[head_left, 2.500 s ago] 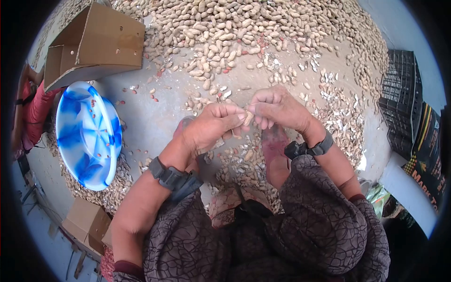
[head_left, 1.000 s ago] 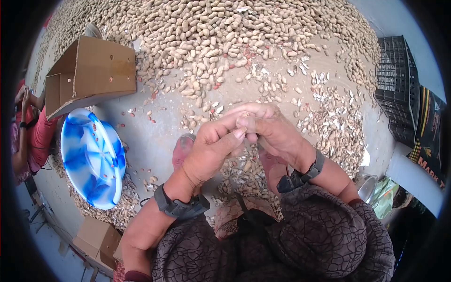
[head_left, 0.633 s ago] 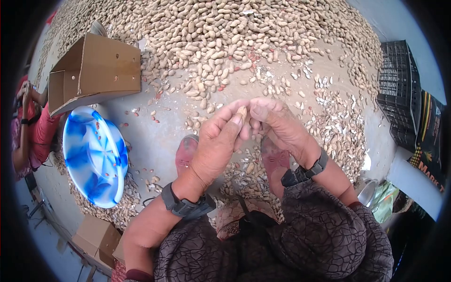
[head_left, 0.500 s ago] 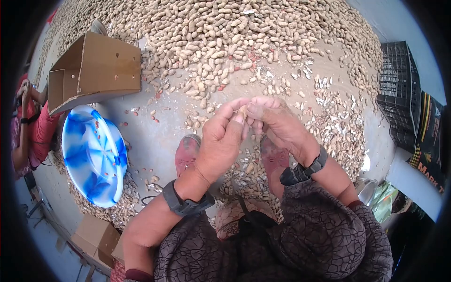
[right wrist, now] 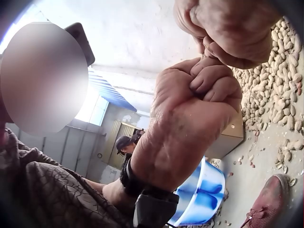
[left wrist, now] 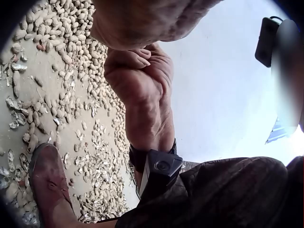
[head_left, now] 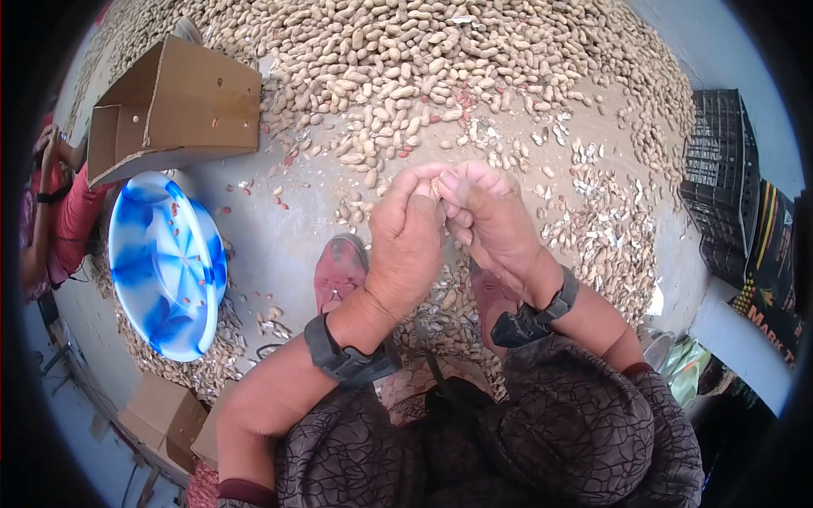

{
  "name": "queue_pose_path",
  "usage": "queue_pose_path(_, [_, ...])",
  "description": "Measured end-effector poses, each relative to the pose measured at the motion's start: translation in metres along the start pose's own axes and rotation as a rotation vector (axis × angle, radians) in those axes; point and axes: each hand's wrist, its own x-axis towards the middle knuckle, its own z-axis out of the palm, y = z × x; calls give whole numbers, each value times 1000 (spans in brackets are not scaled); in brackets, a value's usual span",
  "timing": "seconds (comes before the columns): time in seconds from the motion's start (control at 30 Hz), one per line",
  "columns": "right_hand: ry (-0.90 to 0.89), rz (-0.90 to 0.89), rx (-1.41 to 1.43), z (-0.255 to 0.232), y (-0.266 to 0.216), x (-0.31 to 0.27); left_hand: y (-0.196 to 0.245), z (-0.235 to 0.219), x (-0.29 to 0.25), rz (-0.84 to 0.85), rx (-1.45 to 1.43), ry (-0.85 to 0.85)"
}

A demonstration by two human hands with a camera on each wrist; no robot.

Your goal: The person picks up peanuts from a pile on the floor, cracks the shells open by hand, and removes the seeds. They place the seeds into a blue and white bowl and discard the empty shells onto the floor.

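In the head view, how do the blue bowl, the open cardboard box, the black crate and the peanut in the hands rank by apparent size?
1. Blue bowl and cardboard box: look alike.
2. Black crate, cut off by the picture's edge.
3. Peanut, smallest.

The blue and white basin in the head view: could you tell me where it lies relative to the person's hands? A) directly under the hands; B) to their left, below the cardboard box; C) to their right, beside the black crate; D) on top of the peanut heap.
B: the blue and white basin lies on the ground left of the left hand and right hand, just below the cardboard box.
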Motion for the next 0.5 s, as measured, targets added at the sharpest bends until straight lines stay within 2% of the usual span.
queue_pose_path(0.13, [22, -34, -17, 3, 2, -2, 1, -3, 0, -73, -110, -17])
queue_pose_path(0.27, [20, -64, 30, 2, 4, -1, 3, -7, 2, -73, -217, -52])
queue_pose_path(0.33, [-17, -9, -34, 1, 0, 0, 3, -9, 3, -8, -2, -48])
queue_pose_path(0.5, [-77, 87, -54, -9, -3, 2, -2, -18, 4, 43, 210, -42])
